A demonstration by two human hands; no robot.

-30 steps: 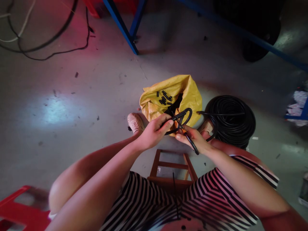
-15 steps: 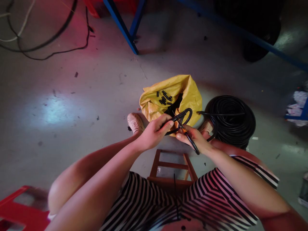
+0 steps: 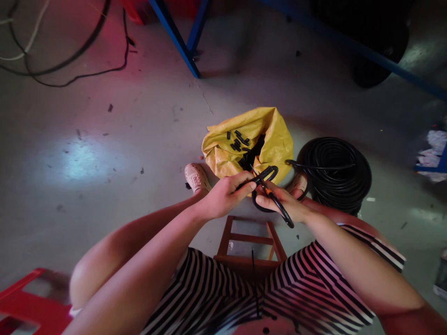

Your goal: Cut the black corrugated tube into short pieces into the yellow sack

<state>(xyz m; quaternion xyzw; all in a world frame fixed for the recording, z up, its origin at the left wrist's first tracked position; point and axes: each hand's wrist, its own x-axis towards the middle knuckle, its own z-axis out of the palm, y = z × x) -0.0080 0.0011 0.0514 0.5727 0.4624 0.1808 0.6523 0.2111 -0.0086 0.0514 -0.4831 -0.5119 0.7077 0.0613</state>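
Closed round a black tube point(image 3: 271, 173), my left hand point(image 3: 232, 193) is over the near edge of a yellow sack point(image 3: 282, 139). My right hand point(image 3: 282, 200) grips scissors point(image 3: 282, 210) with black and orange handles; their blades cross the tube beside my left fingertips. The tube bends in a loop just past the blades. Several short black pieces point(image 3: 237, 143) lie on the sack's folded side, and its dark opening shows more black items. To the right sits a large coil of black tube point(image 3: 337, 174), with one length reaching toward the sack.
A wooden stool point(image 3: 249, 239) stands between my legs. One red stool point(image 3: 38, 302) is at the lower left. A blue metal leg point(image 3: 178, 39) stands ahead, and loose cables point(image 3: 75, 77) lie at the upper left. Small scraps dot the floor.
Both hands and the scissors have shifted slightly. The tube's loop beyond my left fingers looks flatter and lower, and another bend now hangs below the scissors, near my right hand.
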